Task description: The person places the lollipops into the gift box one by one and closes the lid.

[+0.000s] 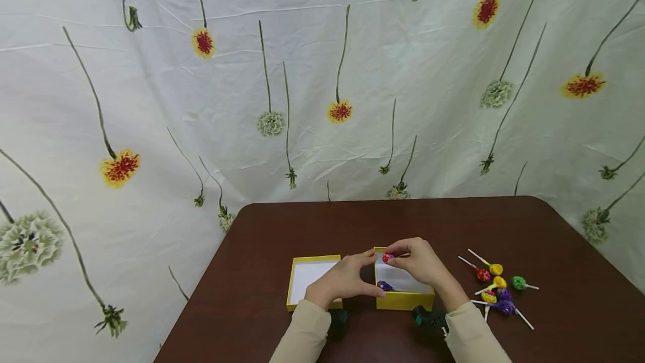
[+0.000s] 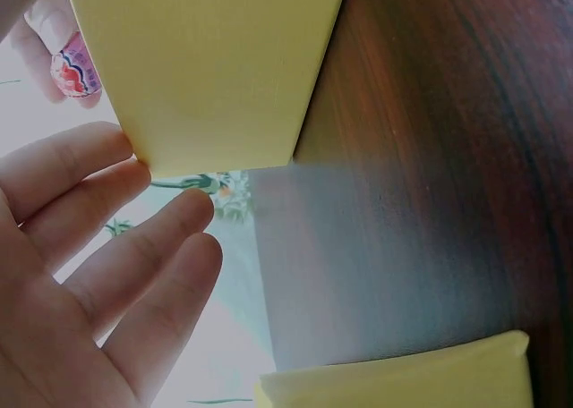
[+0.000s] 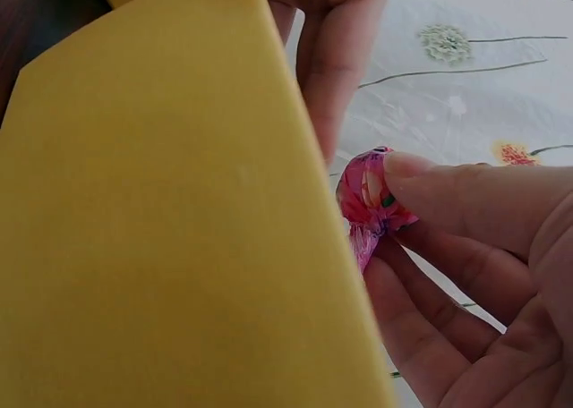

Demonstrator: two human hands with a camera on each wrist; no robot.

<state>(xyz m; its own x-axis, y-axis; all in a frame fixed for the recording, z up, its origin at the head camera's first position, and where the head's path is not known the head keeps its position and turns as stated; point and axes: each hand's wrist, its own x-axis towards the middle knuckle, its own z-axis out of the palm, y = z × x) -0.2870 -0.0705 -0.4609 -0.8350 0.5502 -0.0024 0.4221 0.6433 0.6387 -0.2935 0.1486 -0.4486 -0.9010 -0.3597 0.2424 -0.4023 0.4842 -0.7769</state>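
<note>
A yellow box [image 1: 405, 301] with a white inside stands on the table. My left hand [image 1: 347, 278] spans its left side, holding it with the thumb at the near edge and fingertips at the far edge. Above the open box, my right hand [image 1: 420, 262] pinches a lollipop [image 3: 365, 189] in a pink and red wrapper by its round head, between thumb and fingers. Its stick is hidden behind the box wall in the right wrist view. Inside the box lies a purple lollipop [image 1: 385, 285].
The shallow yellow lid [image 1: 314, 279], white side up, lies left of the box. Right of the box several lollipops are scattered: yellow ones [image 1: 496, 269], a red one [image 1: 483, 275], a green one [image 1: 518, 283] and purple ones [image 1: 505, 307]. A floral cloth [image 1: 302, 71] hangs behind the brown table [image 1: 262, 228].
</note>
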